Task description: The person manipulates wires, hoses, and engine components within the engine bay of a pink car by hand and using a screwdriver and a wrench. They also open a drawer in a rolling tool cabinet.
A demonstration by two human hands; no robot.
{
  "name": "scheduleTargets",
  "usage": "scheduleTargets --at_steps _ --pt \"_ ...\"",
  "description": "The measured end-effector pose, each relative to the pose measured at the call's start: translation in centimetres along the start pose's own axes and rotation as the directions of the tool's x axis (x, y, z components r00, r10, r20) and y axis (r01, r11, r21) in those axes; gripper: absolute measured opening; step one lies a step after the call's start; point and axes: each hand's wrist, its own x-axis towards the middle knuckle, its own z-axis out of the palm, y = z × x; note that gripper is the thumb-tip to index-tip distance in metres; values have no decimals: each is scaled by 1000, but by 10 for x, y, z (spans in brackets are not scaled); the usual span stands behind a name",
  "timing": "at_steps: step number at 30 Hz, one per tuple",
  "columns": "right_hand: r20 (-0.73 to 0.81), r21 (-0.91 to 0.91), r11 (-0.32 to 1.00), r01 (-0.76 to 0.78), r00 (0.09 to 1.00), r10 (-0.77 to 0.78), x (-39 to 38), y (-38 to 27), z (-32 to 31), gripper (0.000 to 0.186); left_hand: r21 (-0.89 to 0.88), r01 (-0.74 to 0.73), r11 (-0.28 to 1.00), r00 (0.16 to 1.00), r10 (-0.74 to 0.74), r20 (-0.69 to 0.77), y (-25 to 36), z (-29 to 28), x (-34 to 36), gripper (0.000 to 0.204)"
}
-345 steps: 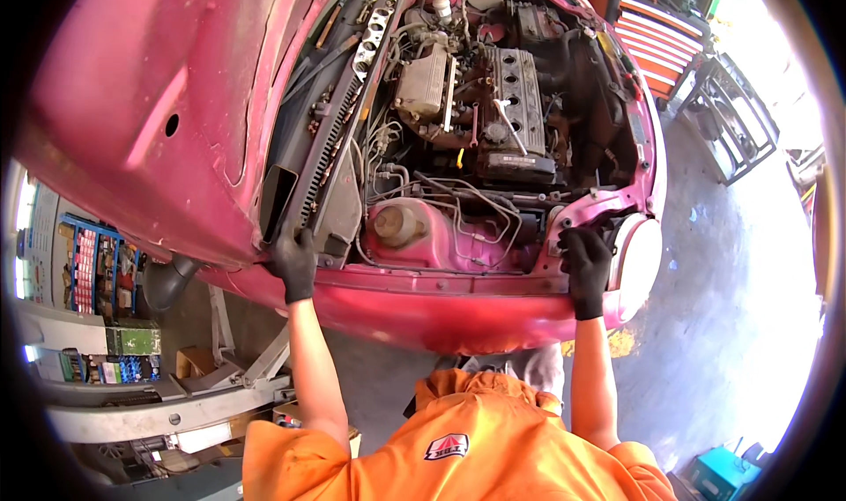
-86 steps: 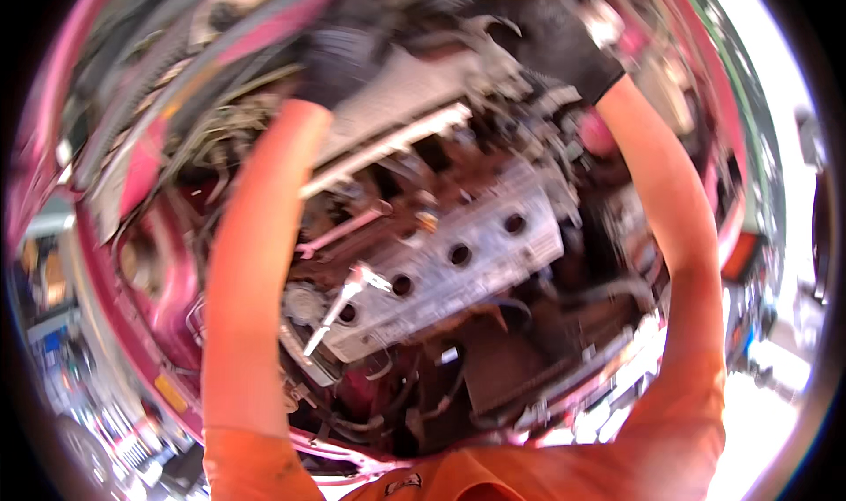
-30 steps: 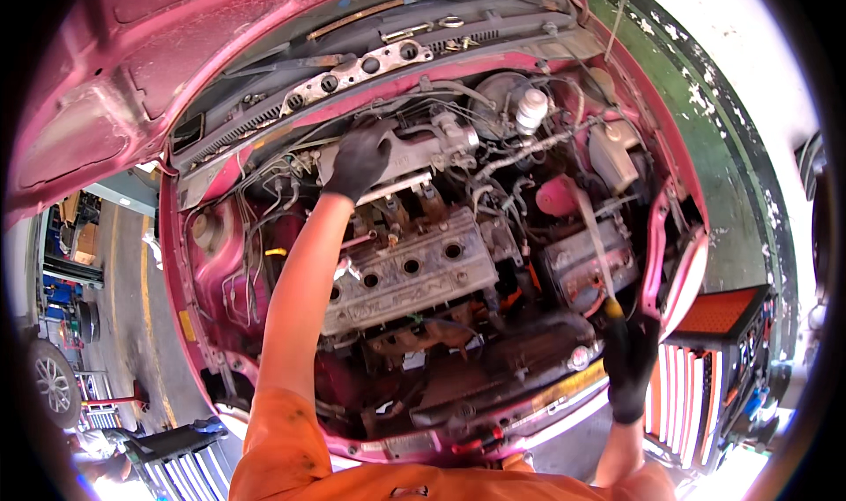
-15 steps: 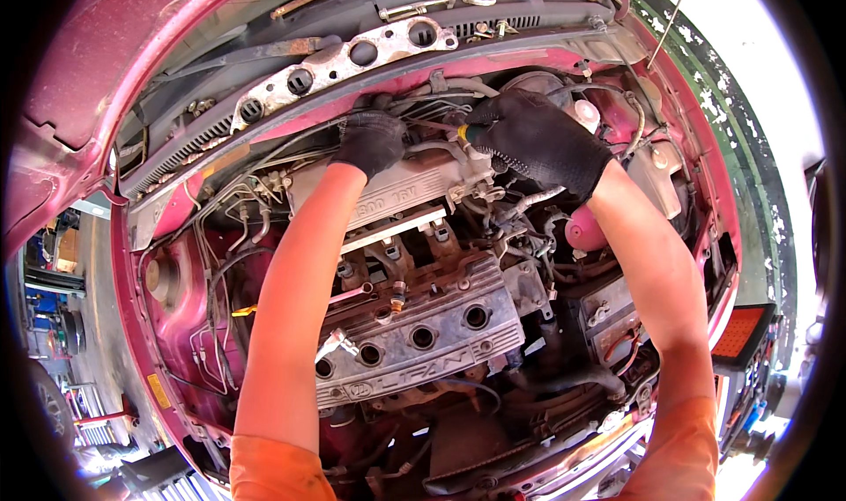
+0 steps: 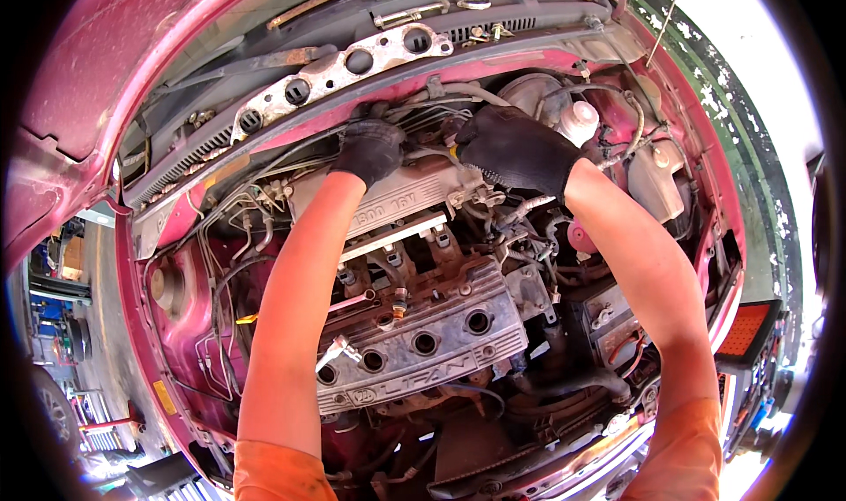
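Both my hands wear black gloves and reach to the back of the engine, behind the grey ribbed intake cover (image 5: 374, 203). My left hand (image 5: 370, 148) is closed at the cover's rear edge, beside thin metal pipes; whatever its fingers hold is hidden. To its right, my right hand (image 5: 520, 148) is wrapped round a screwdriver-like tool (image 5: 454, 151). Only a yellow part of that handle shows, with a thin shaft pointing left toward my left hand. The tool's tip cannot be made out.
A metal flange gasket plate (image 5: 328, 74) with round holes lies along the cowl. On the valve cover (image 5: 458, 347) rest a ratchet (image 5: 337, 353) and a wrench (image 5: 352, 302). A white-capped reservoir (image 5: 578, 122) stands right of my right hand; the battery (image 5: 608, 320) is nearer.
My right hand has shifted slightly left and down with the tool, uncovering more of the white-capped reservoir. My left hand stays in nearly the same place.
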Motion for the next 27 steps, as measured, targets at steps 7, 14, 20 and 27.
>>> scheduleTargets --at_steps 7,14,20,27 --pt "154 -107 992 -63 985 79 30 -35 -35 16 43 20 999 1000 -20 13 -1 5 2 26" --pt "180 -51 989 -142 972 149 45 -40 -14 10 21 9 1000 991 -6 -136 -3 24 7 29" --pt "154 18 931 -365 921 358 42 -49 -1 14 56 29 998 1000 -29 -4 -6 22 5 30" --pt "265 52 948 -315 919 291 30 -30 -28 27 26 37 999 998 -36 -48 -3 17 4 29"
